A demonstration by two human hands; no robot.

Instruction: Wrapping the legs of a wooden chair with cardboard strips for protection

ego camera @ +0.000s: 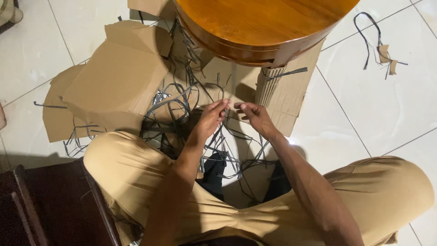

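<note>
While the folded cardboard box (120, 77) crowds the floor at left, the left hand (210, 119) and right hand (256, 117) meet fingertip to fingertip, each pinching one thin dark strip (231, 108) just below the round wooden tabletop (264, 23) rim. Bare tile (364, 118) lies open to the right, save two cardboard scraps (387, 57).

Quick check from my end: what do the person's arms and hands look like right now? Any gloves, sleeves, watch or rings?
Both arms are bare over all that shows, with no sleeve cuff in view. The left hand and right hand wear no gloves. No watch, band or ring shows on either wrist or on the fingers, though they are small in the head view. Lower down, the person wears tan trousers.
</note>
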